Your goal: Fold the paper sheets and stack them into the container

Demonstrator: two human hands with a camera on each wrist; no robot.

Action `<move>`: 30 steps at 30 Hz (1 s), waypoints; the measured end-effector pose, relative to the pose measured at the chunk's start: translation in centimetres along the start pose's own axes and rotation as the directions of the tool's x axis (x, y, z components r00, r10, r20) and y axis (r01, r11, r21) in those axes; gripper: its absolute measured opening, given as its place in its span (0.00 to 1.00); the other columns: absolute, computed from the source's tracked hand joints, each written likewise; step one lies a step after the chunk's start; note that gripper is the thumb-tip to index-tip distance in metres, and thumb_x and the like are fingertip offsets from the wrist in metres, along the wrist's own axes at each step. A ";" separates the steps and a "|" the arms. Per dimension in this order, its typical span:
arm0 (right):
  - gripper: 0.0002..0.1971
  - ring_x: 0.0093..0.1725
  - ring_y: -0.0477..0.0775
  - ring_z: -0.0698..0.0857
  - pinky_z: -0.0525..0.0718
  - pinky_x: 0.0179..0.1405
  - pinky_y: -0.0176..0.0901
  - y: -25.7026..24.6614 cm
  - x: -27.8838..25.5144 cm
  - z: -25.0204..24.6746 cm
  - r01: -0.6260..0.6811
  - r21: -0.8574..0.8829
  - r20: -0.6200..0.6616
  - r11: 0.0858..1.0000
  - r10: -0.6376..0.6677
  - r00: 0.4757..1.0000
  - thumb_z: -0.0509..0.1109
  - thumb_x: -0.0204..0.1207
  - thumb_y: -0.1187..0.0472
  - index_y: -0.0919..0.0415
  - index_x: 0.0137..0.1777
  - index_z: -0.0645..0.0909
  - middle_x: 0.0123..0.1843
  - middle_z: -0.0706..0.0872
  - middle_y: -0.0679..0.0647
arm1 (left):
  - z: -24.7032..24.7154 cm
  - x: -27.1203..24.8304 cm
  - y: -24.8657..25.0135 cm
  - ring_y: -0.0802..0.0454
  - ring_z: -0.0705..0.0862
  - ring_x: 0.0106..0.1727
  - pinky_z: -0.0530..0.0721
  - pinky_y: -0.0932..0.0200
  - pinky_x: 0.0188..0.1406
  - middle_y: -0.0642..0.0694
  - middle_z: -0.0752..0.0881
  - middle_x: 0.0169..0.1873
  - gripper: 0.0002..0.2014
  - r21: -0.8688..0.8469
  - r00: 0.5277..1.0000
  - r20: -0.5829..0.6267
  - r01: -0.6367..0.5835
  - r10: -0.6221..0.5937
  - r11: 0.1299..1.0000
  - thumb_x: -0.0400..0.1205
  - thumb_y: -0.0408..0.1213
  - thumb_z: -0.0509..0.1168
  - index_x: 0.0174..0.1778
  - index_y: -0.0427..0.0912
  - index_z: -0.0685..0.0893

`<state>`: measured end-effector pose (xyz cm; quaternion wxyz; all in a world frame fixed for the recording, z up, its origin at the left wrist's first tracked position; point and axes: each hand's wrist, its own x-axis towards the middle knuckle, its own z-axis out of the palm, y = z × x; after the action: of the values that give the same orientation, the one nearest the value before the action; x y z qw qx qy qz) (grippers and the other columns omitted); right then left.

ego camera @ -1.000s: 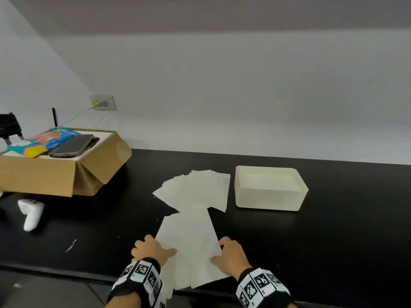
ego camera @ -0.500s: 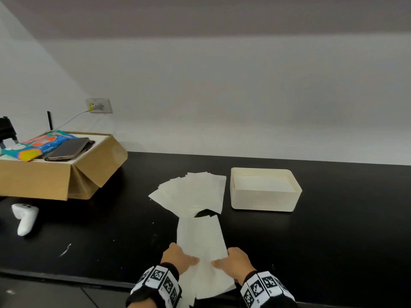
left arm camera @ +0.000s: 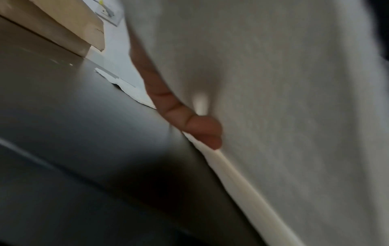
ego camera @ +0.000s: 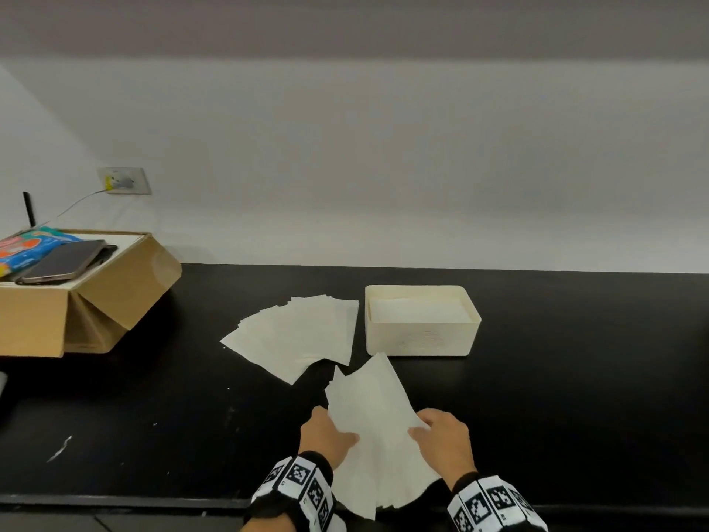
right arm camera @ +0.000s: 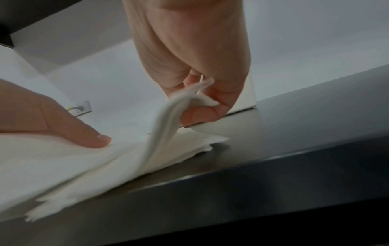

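Observation:
A white paper sheet lies at the table's front edge, with its far tip near the container. My left hand holds its left edge, thumb on top; in the left wrist view a curled finger lies against the sheet. My right hand pinches the right edge, and in the right wrist view that hand lifts the gathered edge off the table while the left thumb presses the sheet down. A fan of several flat sheets lies left of the cream container, which holds folded paper.
A cardboard box at the far left carries a phone and a colourful packet. A wall socket with a cable is behind it. A small white scrap lies on the black table at front left.
The sheet has gone from wide and flat to narrower. Both hands have come closer together and shifted right. The right edge is now lifted, and the sheet points toward the container.

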<state>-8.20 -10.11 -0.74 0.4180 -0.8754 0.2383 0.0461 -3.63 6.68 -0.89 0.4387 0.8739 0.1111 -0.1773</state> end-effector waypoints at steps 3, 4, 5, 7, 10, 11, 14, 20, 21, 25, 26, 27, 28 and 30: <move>0.09 0.50 0.48 0.83 0.78 0.48 0.37 1.2 0.0 -1.1 -0.019 0.043 -0.048 0.999 0.022 0.999 0.66 0.78 0.62 0.54 0.55 0.85 0.52 0.87 0.51 | 0.5 -0.2 0.2 0.44 0.81 0.63 0.80 0.58 0.58 0.39 0.80 0.62 0.27 -0.035 1.000 0.002 0.004 -0.004 0.999 0.75 0.35 0.73 0.66 0.34 0.69; 0.08 0.50 0.48 0.83 0.79 0.48 0.37 1.5 0.0 -1.4 -0.027 0.059 -0.063 0.998 0.031 0.998 0.67 0.78 0.62 0.54 0.54 0.85 0.51 0.87 0.50 | 0.6 -0.3 0.3 0.44 0.81 0.63 0.79 0.58 0.58 0.39 0.80 0.63 0.28 -0.045 1.000 0.004 0.009 -0.009 0.999 0.75 0.36 0.73 0.67 0.34 0.69; 0.07 0.49 0.48 0.83 0.79 0.47 0.37 1.8 0.0 -1.7 -0.036 0.073 -0.069 0.997 0.041 0.997 0.68 0.77 0.61 0.53 0.51 0.85 0.50 0.87 0.50 | 0.6 -0.4 0.3 0.44 0.81 0.64 0.79 0.58 0.58 0.39 0.80 0.63 0.28 -0.049 1.000 0.008 0.013 -0.013 0.999 0.75 0.36 0.73 0.67 0.34 0.69; 0.02 0.47 0.47 0.83 0.79 0.42 0.36 2.2 -0.1 -2.2 -0.056 0.090 -0.067 0.994 0.062 0.996 0.70 0.75 0.60 0.53 0.46 0.83 0.47 0.87 0.49 | 0.7 -0.5 0.4 0.43 0.80 0.64 0.79 0.57 0.59 0.39 0.80 0.63 0.29 -0.043 1.000 0.025 0.018 -0.016 0.999 0.75 0.38 0.73 0.68 0.34 0.70; 0.02 0.43 0.47 0.84 0.78 0.36 0.35 2.1 -0.4 -2.5 -0.081 0.077 -0.054 0.994 0.086 0.995 0.72 0.73 0.60 0.53 0.42 0.81 0.44 0.85 0.50 | 0.6 -0.5 0.8 0.44 0.80 0.62 0.79 0.57 0.60 0.40 0.80 0.63 0.28 -0.037 0.999 0.039 0.005 -0.003 0.999 0.75 0.37 0.73 0.68 0.34 0.70; 0.03 0.42 0.46 0.83 0.78 0.35 0.35 2.1 -0.4 -2.5 -0.088 0.070 -0.051 0.994 0.091 0.994 0.72 0.73 0.61 0.53 0.42 0.80 0.43 0.85 0.49 | 0.6 -0.4 0.9 0.46 0.80 0.59 0.79 0.57 0.59 0.40 0.80 0.63 0.27 -0.042 0.999 0.039 -0.008 0.010 0.999 0.75 0.37 0.73 0.68 0.35 0.70; 0.04 0.40 0.45 0.81 0.76 0.33 0.33 1.9 -0.5 -2.5 -0.087 0.038 -0.037 0.995 0.088 0.995 0.69 0.74 0.63 0.54 0.41 0.77 0.42 0.82 0.49 | 0.5 -0.3 1.3 0.51 0.77 0.52 0.79 0.58 0.58 0.40 0.80 0.62 0.27 -0.059 0.998 0.039 -0.038 0.040 0.998 0.75 0.34 0.72 0.69 0.36 0.69; 0.12 0.52 0.49 0.79 0.78 0.52 0.39 1.4 -0.6 -2.9 -0.057 0.150 0.045 0.987 0.051 0.998 0.67 0.77 0.67 0.55 0.59 0.77 0.54 0.81 0.50 | 0.1 -0.6 1.6 0.46 0.79 0.57 0.78 0.56 0.62 0.41 0.79 0.61 0.32 -0.054 0.997 0.071 -0.028 0.031 0.998 0.75 0.31 0.71 0.73 0.36 0.64; 0.14 0.54 0.50 0.79 0.79 0.56 0.43 1.3 -0.5 -3.1 -0.056 0.225 0.010 0.973 0.055 0.998 0.66 0.77 0.67 0.56 0.61 0.77 0.55 0.82 0.51 | 0.1 -0.7 1.6 0.44 0.79 0.61 0.77 0.56 0.63 0.39 0.77 0.65 0.35 -0.059 0.997 0.075 -0.025 0.029 0.998 0.76 0.31 0.71 0.76 0.35 0.61; 0.15 0.59 0.59 0.81 0.80 0.65 0.60 0.8 -0.2 -3.7 -0.123 0.635 -0.010 0.763 0.168 0.986 0.66 0.78 0.69 0.59 0.64 0.77 0.57 0.83 0.56 | 0.4 -0.6 1.2 0.44 0.79 0.58 0.79 0.54 0.60 0.37 0.78 0.65 0.35 -0.161 0.997 0.083 0.018 -0.005 0.987 0.75 0.28 0.71 0.75 0.32 0.61; 0.15 0.60 0.61 0.81 0.80 0.65 0.62 0.7 -0.2 -3.6 -0.146 0.686 0.030 0.713 0.172 0.985 0.66 0.78 0.69 0.59 0.63 0.77 0.58 0.83 0.57 | 0.6 -0.4 0.9 0.42 0.80 0.59 0.79 0.53 0.60 0.36 0.78 0.64 0.33 -0.196 0.996 0.088 0.046 -0.030 0.980 0.75 0.29 0.71 0.74 0.32 0.62; 0.14 0.60 0.62 0.82 0.80 0.64 0.62 0.6 -0.2 -3.4 -0.163 0.706 0.067 0.689 0.164 0.984 0.67 0.78 0.69 0.58 0.63 0.78 0.58 0.84 0.57 | 0.8 -0.2 0.7 0.40 0.81 0.61 0.81 0.50 0.60 0.36 0.79 0.62 0.32 -0.236 0.994 0.096 0.073 -0.052 0.969 0.75 0.30 0.72 0.72 0.32 0.64; 0.14 0.60 0.62 0.82 0.81 0.63 0.61 0.5 -0.2 -2.9 -0.179 0.701 0.097 0.690 0.156 0.983 0.67 0.78 0.69 0.58 0.62 0.78 0.58 0.84 0.57 | 1.0 0.1 0.4 0.39 0.81 0.61 0.82 0.48 0.61 0.36 0.80 0.60 0.30 -0.280 0.993 0.100 0.092 -0.066 0.955 0.75 0.32 0.72 0.70 0.32 0.67; 0.14 0.59 0.61 0.83 0.83 0.59 0.58 0.3 -0.3 -1.7 -0.211 0.670 0.160 0.712 0.140 0.977 0.68 0.77 0.70 0.59 0.61 0.78 0.58 0.85 0.58 | 1.3 0.5 0.3 0.39 0.82 0.59 0.81 0.46 0.63 0.37 0.82 0.57 0.26 -0.355 0.993 0.084 0.110 -0.085 0.929 0.78 0.41 0.69 0.67 0.31 0.71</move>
<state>-8.83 -11.43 0.22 0.7153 -0.6301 0.2999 0.0374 -3.38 5.52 -1.56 0.5848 0.7662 0.1701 -0.2049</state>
